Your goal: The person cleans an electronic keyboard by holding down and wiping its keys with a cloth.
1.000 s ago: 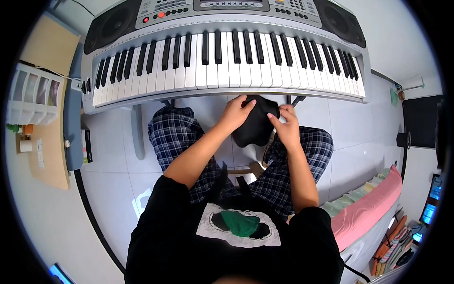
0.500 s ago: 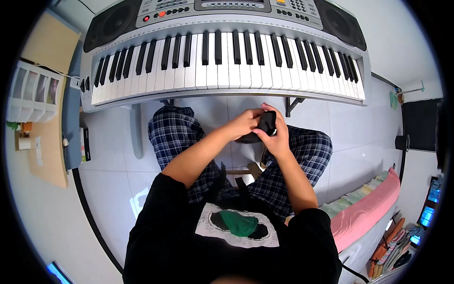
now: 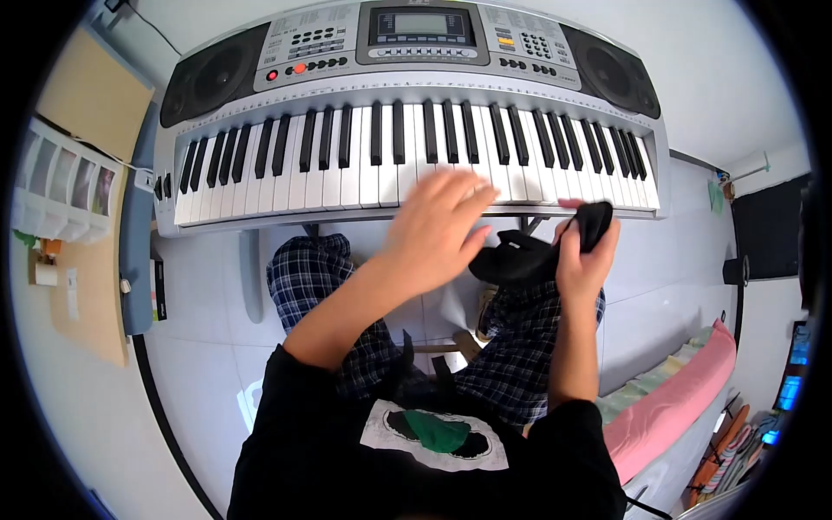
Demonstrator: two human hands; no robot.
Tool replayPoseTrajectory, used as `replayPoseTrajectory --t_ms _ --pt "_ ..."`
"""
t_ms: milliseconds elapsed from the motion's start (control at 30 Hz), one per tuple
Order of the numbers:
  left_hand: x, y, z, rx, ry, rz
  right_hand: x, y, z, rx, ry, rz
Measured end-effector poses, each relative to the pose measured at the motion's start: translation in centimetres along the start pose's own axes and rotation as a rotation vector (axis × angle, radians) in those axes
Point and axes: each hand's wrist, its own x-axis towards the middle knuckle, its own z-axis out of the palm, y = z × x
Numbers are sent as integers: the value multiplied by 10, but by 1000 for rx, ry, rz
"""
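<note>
My right hand is closed on a limp black cloth item, kind unclear, above my right thigh. A bunched part of it stands up from the grip, and the rest droops toward the left. My left hand is apart from the cloth, slightly blurred, with stretched fingers and nothing visible in it. Its fingertips appear over the front of the white keys of an electronic keyboard; whether they touch them I cannot tell.
My knees in plaid trousers are below the keyboard's front edge. A wooden desk with a white rack stands at the left. To the right is a bed with a pink cover.
My hands were together on the black cloth; now the left has let go and moved up-left, while the right has carried the cloth rightward. The view has tilted up, showing more keyboard.
</note>
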Motion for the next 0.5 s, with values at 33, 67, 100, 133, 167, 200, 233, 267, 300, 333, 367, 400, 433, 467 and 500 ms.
replayPoseTrajectory --t_ms 33,67,100,133,167,200,233,267,300,333,367,400,433,467,500 --pt "6 0 -3 156 19 -54 12 -12 1 -21 -33 17" --pt "11 1 -4 310 39 -105 23 -21 3 -45 -64 34" --pt "15 -3 -1 308 39 -93 33 -26 5 -105 -70 -54" --pt "18 -8 4 356 60 -143 45 -29 7 -131 -111 -132" --pt "19 -12 9 403 81 -195 54 -34 11 -110 -138 -148" --pt "20 -14 12 401 84 -189 62 -36 16 -91 -164 -164" --pt "20 -15 15 402 114 -229 72 -36 20 -159 -202 -239" --pt "20 -16 17 401 142 -272 78 -38 24 -146 -227 -199" --pt "19 -17 20 400 146 -270 85 -36 28 -220 -247 -247" --pt "19 -17 23 395 144 -273 93 -34 33 -293 -271 -295" --pt "19 -17 26 381 153 -278 102 -22 40 -353 -173 -400" --pt "20 -17 28 368 164 -284 111 -18 46 -356 -178 -402" --pt "19 -18 31 372 183 -284 118 -16 50 -386 -213 -515" --pt "19 -18 31 370 185 -286 125 -13 54 -415 -246 -631" --pt "19 -17 32 372 186 -285 128 -8 60 -419 -299 -560"
